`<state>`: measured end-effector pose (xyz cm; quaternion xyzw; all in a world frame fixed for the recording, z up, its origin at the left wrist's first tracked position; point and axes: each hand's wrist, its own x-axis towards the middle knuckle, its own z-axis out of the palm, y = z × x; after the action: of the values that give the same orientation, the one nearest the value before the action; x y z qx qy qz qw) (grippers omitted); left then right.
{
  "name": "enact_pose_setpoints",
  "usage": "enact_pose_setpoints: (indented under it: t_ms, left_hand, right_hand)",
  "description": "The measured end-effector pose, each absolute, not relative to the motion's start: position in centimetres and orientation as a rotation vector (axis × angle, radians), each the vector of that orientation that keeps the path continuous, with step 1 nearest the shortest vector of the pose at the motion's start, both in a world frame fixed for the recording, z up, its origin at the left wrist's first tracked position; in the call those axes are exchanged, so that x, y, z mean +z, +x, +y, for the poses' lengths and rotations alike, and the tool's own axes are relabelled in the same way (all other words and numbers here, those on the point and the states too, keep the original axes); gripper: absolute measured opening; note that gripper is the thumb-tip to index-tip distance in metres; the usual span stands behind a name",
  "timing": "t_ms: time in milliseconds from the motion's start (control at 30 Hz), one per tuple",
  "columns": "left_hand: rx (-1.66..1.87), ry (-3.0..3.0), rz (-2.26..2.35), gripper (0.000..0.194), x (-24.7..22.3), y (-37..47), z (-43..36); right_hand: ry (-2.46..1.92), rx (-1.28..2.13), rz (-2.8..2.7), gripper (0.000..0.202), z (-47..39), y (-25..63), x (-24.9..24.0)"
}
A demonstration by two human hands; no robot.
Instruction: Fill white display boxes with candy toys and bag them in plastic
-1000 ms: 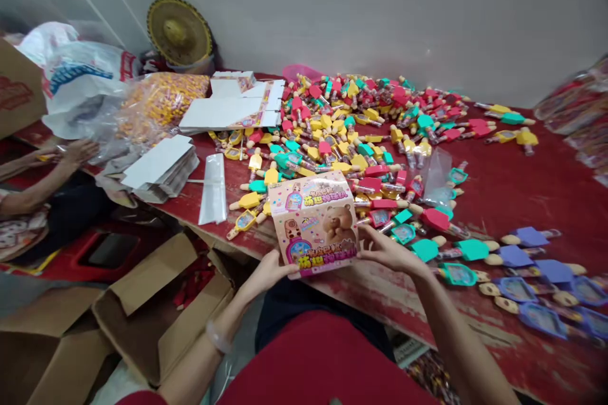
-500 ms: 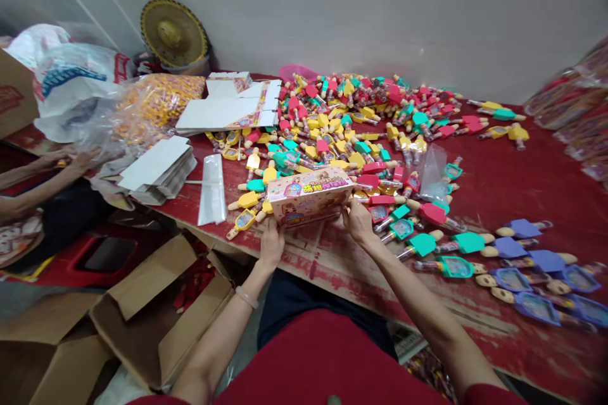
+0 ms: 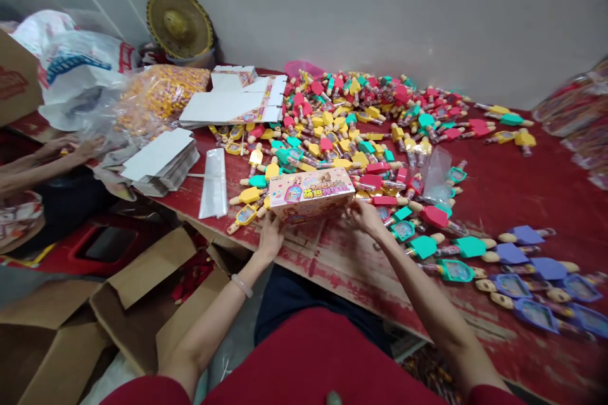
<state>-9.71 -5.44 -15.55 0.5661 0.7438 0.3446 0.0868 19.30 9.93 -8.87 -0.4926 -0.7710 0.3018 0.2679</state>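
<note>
A printed cardboard box (image 3: 311, 190) with a cream top, pink and brown pictures and coloured lettering sits at the table's front edge, between my two hands. My left hand (image 3: 270, 235) grips its lower left corner, fingers partly hidden by the box. At the lower right corner, my right hand (image 3: 365, 218) has its fingers bent against the box end. Small popsicle-shaped toys with clear tubes lie close around, such as a yellow one (image 3: 246, 215) by my left hand and a green one (image 3: 403, 229) by my right.
A large heap of toys (image 3: 351, 101) spreads behind the box, with purple toys (image 3: 536, 311) at right. Flat white cartons (image 3: 223, 106), folded boxes (image 3: 159, 155) and clear plastic sleeves (image 3: 213, 183) lie left. Open cardboard boxes (image 3: 142, 304) stand below. A co-worker's hands (image 3: 71, 152) handle a plastic bag.
The box has tipped slightly, so more of its printed top shows. Both hands stay at its ends, the right one a little lower and further round. The camera view has shifted slightly.
</note>
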Motion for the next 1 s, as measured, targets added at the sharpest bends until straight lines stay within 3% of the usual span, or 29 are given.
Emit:
enact_pose_setpoints:
  t_ms: [200,400,567,767,900,1000]
  left_hand:
    - [1.056,1.671,2.139,0.029,-16.0,-9.8,-5.5]
    - [1.032,1.649,2.154,0.020,-16.2,-10.0,-5.6]
    - [1.072,1.626,2.114,0.011,-15.9,-10.1,-5.3]
    - [1.093,1.591,2.040,0.016,-14.6,-8.9,-6.4]
    - [0.984,1.630,1.937,0.005,-13.5,-8.2,-11.5]
    - [0.981,1.450,2.157,0.014,-12.4,-11.7,-13.1]
  right_hand:
    - [-0.998,0.212,-1.886,0.039,10.5,15.5,2.8]
    - [-1.156,0.205,-2.652,0.060,12.4,10.0,1.7]
    - [-1.078,0.012,-2.631,0.071,11.6,7.2,3.2]
    - [-0.897,0.254,-2.832,0.059,7.6,2.2,2.2]
    - [-0.362,0.647,-2.990,0.051,7.4,6.2,2.2]
    - [-0.268,0.890,-2.984,0.056,8.0,11.2,1.9]
